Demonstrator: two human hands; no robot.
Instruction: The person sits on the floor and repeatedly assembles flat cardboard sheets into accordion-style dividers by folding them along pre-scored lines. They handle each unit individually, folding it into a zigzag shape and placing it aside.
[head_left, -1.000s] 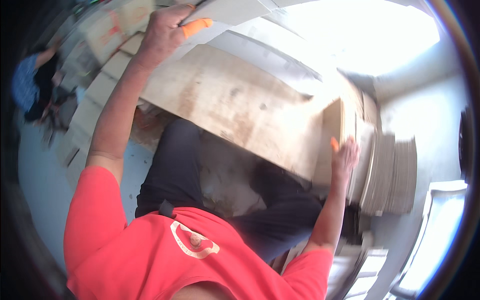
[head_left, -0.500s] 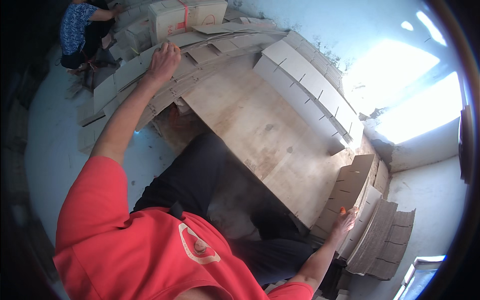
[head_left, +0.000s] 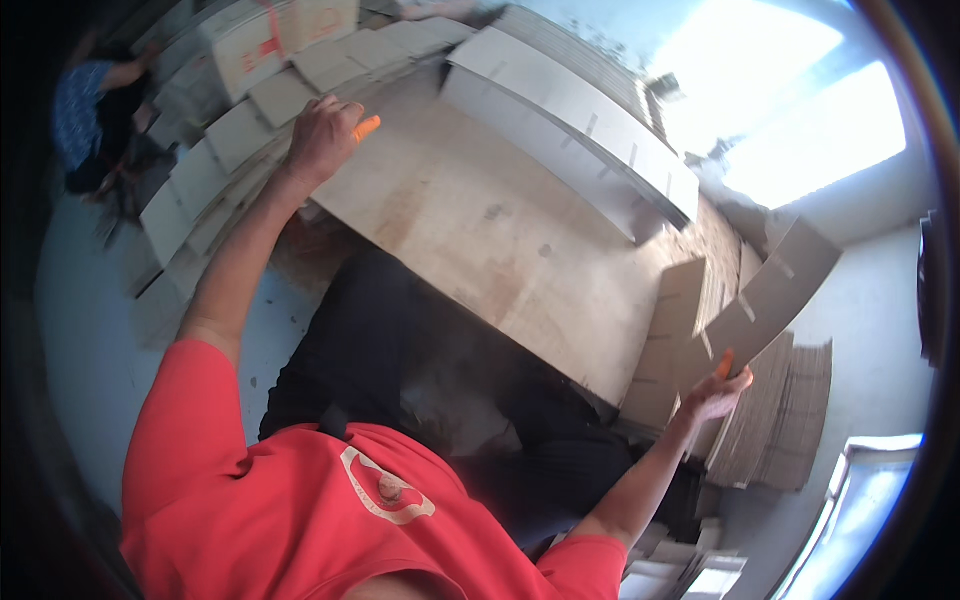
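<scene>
My right hand [head_left: 718, 393] grips a long slotted cardboard strip [head_left: 775, 290], its thumb on the near face. The strip stands tilted above the stack of similar slotted cardboard [head_left: 660, 345] at the right end of the board. On the left, my left hand [head_left: 325, 140] hovers over the table's far left corner, beside rows of overlapping cardboard pieces [head_left: 240, 135]. Its fingers are loosely bent, the thumb stands apart, and I see nothing held. Orange finger covers show on both hands.
Along the wall side of the wooden board [head_left: 480, 240] stands a long row of slotted cardboard [head_left: 580, 110]. More bundled cardboard [head_left: 780, 420] leans at the right. A taped carton [head_left: 245, 50] sits far left, near another person [head_left: 85, 115] crouching.
My right hand has risen from the right-hand stack with a cardboard strip in it. My left hand has drawn off the left rows, and the view has shifted.
</scene>
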